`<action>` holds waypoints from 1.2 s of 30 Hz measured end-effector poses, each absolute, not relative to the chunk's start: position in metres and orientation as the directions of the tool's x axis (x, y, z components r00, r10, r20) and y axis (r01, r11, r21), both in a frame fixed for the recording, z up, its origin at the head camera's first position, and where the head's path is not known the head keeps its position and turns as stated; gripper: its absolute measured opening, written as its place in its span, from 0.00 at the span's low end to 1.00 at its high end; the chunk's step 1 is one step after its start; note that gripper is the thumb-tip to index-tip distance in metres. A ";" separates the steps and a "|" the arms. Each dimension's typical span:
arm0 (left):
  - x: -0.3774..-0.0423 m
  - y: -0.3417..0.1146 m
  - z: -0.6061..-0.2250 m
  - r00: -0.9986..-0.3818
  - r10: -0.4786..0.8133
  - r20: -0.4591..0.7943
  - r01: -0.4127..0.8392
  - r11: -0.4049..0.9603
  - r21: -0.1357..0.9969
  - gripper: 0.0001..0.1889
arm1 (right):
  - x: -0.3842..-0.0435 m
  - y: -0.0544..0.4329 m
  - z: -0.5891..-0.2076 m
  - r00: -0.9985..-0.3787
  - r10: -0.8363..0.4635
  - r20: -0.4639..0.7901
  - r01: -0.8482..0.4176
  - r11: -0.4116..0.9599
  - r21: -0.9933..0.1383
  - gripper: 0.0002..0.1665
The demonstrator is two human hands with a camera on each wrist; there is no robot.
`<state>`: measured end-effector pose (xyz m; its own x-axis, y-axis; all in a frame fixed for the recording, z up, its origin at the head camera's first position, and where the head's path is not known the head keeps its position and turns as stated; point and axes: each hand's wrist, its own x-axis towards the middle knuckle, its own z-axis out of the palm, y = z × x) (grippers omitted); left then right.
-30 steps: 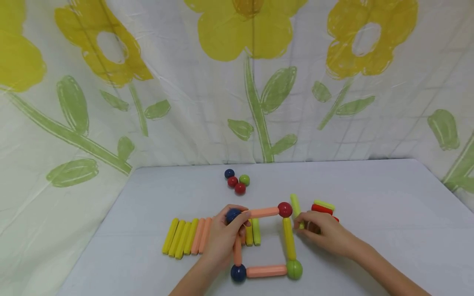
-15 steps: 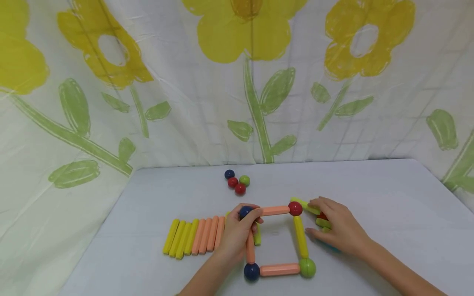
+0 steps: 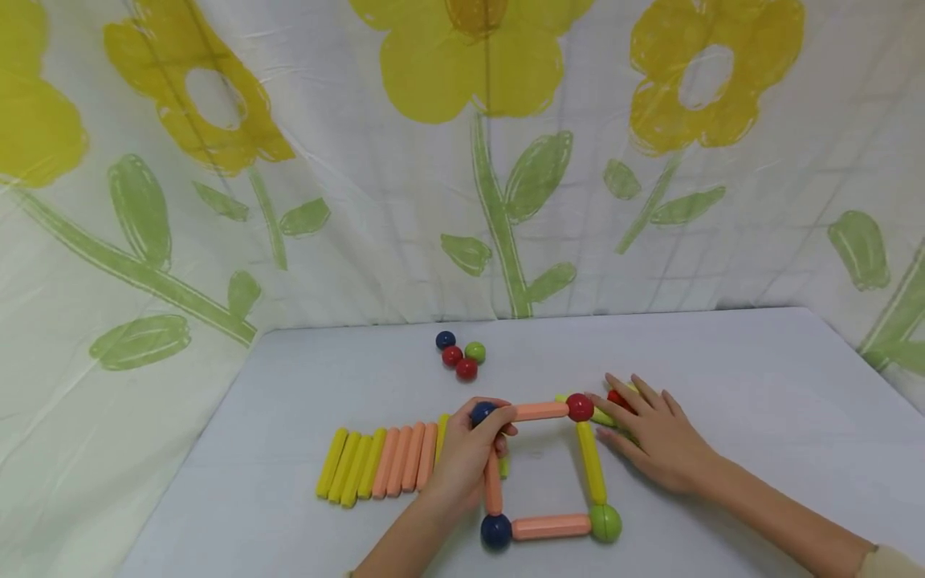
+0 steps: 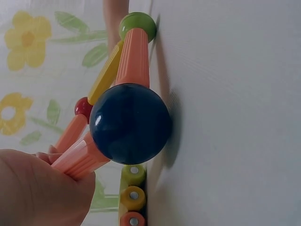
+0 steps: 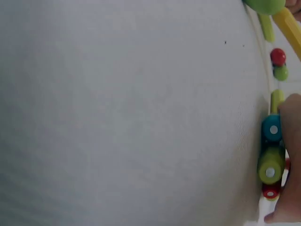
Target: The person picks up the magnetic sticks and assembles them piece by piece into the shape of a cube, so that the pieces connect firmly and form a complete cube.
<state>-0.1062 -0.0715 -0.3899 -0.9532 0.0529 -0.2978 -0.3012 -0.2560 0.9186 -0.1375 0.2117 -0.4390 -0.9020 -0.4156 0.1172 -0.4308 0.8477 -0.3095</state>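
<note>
One square frame point(image 3: 551, 527) of rods and balls sits between the two hands, and the left hand point(image 3: 460, 461) has it: that grip is curled around the upper blue ball point(image 3: 483, 413), thumb laid over the start of the upper pink rod point(image 3: 540, 411). From there the frame reaches across to the right, the pink rod's long axis running nearly straight to the red ball point(image 3: 580, 407). It leans, too: in the left wrist view the lower blue ball point(image 4: 130, 123) is down by the bench point(image 4: 235, 117), the red ball higher. The right hand point(image 3: 661, 449) is far nearer that red corner; its fingers are straight and spread, with nothing visibly gripped, over a cluster of loose rods. Just under its fingertips a lime rod point(image 3: 603, 417) lies slantwise, its far end passing behind the red ball; whether fingertip and ball touch, I cannot tell. The right wrist view shows a teal rod point(image 5: 273, 129) beneath that hand, end toward the camera.
</note>
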 end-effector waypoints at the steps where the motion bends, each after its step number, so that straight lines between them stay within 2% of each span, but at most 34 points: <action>1: -0.106 -0.070 -0.390 -0.953 0.050 -0.300 -0.303 -0.255 0.918 0.11 | -0.140 0.211 -0.439 -0.904 -0.411 0.117 -0.426 0.850 -0.308 0.31; 5: -0.109 -0.060 -0.389 -0.948 0.049 -0.314 -0.316 -0.262 0.912 0.11 | -0.150 0.215 -0.438 -0.910 -0.398 0.112 -0.413 0.861 -0.296 0.28; 13: -0.128 -0.032 -0.390 -0.928 0.049 -0.369 -0.369 -0.252 0.895 0.10 | -0.166 0.234 -0.440 -0.930 -0.358 0.085 -0.367 0.892 -0.264 0.28; 20: -0.155 -0.016 -0.392 -0.888 -0.002 -0.459 -0.447 -0.226 0.865 0.07 | -0.178 0.250 -0.442 -0.931 -0.338 0.136 -0.363 0.885 -0.292 0.27; 24: -0.169 -0.014 -0.396 -0.892 0.007 -0.452 -0.444 -0.203 0.873 0.07 | -0.184 0.257 -0.442 -0.920 -0.351 0.173 -0.389 0.869 -0.305 0.26; 32: -0.186 -0.016 -0.399 -0.903 0.114 -0.414 -0.421 -0.051 0.905 0.10 | -0.188 0.265 -0.442 -0.928 -0.330 0.174 -0.371 0.865 -0.338 0.26; 36: -0.190 -0.021 -0.397 -0.926 0.127 -0.356 -0.336 0.154 0.929 0.11 | -0.188 0.264 -0.441 -0.925 -0.333 0.184 -0.378 0.862 -0.338 0.26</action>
<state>-0.1899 -0.0206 -0.3966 -0.9258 0.1274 -0.3559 -0.3360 0.1541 0.9292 -0.1878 0.2642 -0.4407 -0.9247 -0.3332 0.1841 -0.3778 0.8621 -0.3376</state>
